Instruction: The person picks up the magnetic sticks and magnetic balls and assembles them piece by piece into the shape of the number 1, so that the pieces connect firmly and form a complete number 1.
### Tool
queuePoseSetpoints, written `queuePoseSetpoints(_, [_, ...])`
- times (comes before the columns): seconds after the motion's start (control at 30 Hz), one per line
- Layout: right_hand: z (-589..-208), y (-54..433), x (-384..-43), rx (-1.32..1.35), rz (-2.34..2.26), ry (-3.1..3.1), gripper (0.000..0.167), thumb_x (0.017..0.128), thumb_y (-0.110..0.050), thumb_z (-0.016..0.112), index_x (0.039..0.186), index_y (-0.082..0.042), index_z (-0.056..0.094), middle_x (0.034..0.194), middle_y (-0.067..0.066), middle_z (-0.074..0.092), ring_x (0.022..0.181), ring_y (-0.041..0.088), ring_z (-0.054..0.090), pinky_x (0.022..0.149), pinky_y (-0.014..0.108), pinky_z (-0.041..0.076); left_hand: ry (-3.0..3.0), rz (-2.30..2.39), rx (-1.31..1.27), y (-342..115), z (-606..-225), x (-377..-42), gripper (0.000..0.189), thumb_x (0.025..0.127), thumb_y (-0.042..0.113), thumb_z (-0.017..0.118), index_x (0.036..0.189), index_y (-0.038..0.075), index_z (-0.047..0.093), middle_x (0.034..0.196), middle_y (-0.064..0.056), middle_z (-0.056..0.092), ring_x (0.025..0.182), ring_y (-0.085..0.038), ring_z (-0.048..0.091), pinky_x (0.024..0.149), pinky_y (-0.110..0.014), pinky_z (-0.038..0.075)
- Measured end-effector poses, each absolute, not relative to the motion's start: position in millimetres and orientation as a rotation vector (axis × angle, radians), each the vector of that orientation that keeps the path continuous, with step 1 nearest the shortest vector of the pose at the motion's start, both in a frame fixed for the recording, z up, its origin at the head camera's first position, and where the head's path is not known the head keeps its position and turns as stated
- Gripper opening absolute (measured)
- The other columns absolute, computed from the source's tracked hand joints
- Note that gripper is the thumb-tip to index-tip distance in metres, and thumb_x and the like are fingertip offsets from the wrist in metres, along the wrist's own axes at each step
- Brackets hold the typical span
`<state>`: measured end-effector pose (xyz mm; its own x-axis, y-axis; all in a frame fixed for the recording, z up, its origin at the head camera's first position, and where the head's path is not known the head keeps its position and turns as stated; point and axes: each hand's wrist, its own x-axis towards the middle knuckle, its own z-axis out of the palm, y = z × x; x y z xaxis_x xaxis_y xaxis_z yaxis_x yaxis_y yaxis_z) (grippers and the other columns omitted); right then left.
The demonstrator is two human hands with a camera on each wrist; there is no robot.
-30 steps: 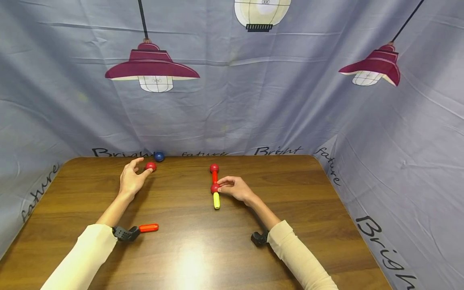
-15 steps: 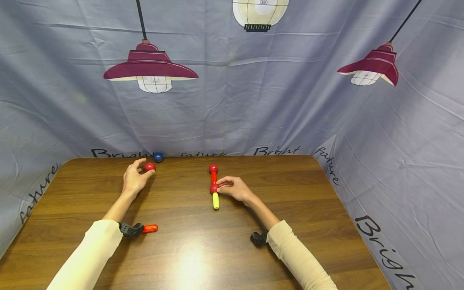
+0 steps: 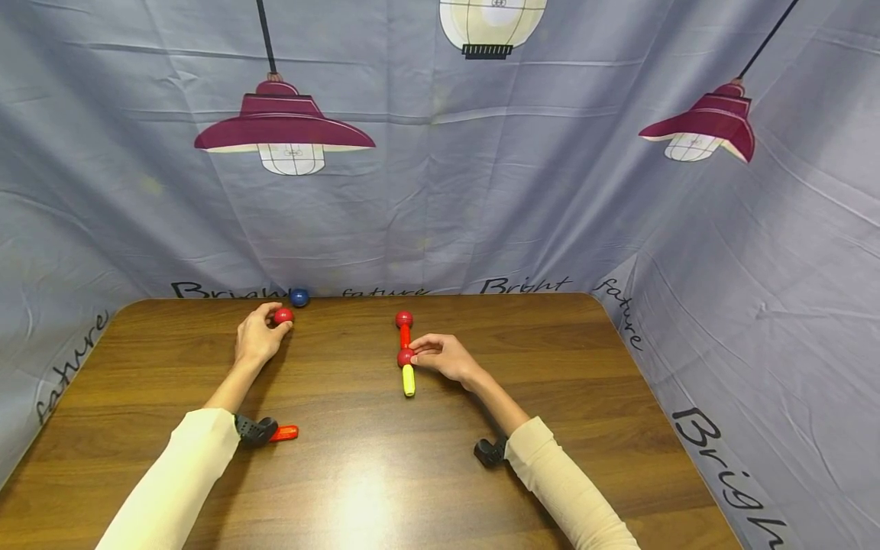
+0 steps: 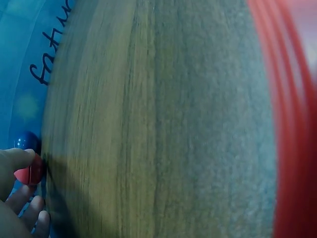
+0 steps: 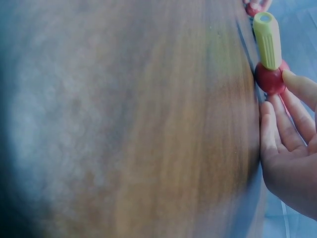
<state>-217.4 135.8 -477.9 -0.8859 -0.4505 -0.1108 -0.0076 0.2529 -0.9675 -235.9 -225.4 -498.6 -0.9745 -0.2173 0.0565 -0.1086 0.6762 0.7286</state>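
Note:
My left hand [image 3: 258, 336] pinches a loose red ball [image 3: 283, 315] between thumb and fingers near the table's back edge. Just behind it lies a blue ball [image 3: 299, 297]. In the middle, a joined piece runs front to back: a far red ball [image 3: 404, 319], a red rod [image 3: 405, 336], a second red ball [image 3: 405, 357] and a yellow rod [image 3: 409, 380]. The thumb and fingers of my right hand [image 3: 448, 357] grip that second ball from the right. In the right wrist view the yellow rod [image 5: 268, 42] sticks out from the gripped ball [image 5: 270, 79].
A loose orange-red rod [image 3: 286, 433] lies beside the left wrist's black camera [image 3: 256, 431], partly hidden by it. It looms large in the left wrist view. A grey-blue curtain [image 3: 412, 191] with printed lamps hangs behind the wooden table [image 3: 522, 328].
My left forearm has shifted slightly to the right, and the left fingers have drawn in around the loose red ball. My right hand and the joined piece stay nearly still.

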Motion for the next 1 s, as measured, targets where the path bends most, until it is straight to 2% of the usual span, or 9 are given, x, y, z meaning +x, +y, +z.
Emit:
queuePoseSetpoints(0.3, [-479,137,-218,-0.421,-1.674,2.155,0.028,0.090,0.003,0.069,0.116,0.012,0.064,0.108,0.022,0.069,0.100,0.024,0.067,0.093,0.044,0.054,-2.746,-1.155,0.231,-225,-498,-231,0.046,0.096,0.011,0.067,0.138,-0.001,0.053,0.130,-0.031,0.056,0.121,-0.046,0.053,0.099,-0.062,0.042])
queuePoseSetpoints(0.5, [-478,137,-218,-0.431,-1.683,2.150,0.028,0.091,0.003,0.068,0.116,0.013,0.063,0.107,0.023,0.069,0.100,0.028,0.067,0.092,0.043,0.054,-2.710,-1.169,0.132,-223,-497,-225,0.044,0.094,0.008,0.068,0.134,-0.006,0.055,0.126,-0.034,0.058,0.116,-0.046,0.058,0.098,-0.059,0.045])
queuePoseSetpoints(0.67, [-478,137,-218,-0.428,-1.670,2.162,0.028,0.091,0.002,0.069,0.116,0.013,0.063,0.107,0.022,0.069,0.098,0.026,0.068,0.090,0.041,0.055,-2.690,-1.204,0.040,-215,-495,-218,0.043,0.092,0.006,0.071,0.130,-0.009,0.057,0.120,-0.034,0.061,0.111,-0.047,0.061,0.094,-0.056,0.050])
queuePoseSetpoints(0.87, [-500,138,-230,-0.403,-1.674,2.141,0.030,0.090,0.002,0.070,0.118,0.012,0.063,0.109,0.024,0.068,0.099,0.023,0.067,0.093,0.044,0.053,-2.700,-1.300,-0.010,-199,-493,-204,0.044,0.092,0.007,0.072,0.130,-0.009,0.058,0.119,-0.033,0.063,0.111,-0.044,0.061,0.093,-0.052,0.052])
queuePoseSetpoints(1.0, [-510,139,-235,-0.397,-1.686,2.146,0.032,0.090,-0.002,0.072,0.119,0.010,0.064,0.110,0.022,0.069,0.098,0.019,0.067,0.092,0.039,0.054,-2.709,-1.367,-0.045,-185,-494,-193,0.043,0.092,0.008,0.072,0.129,-0.009,0.059,0.119,-0.032,0.063,0.111,-0.043,0.062,0.092,-0.049,0.053])
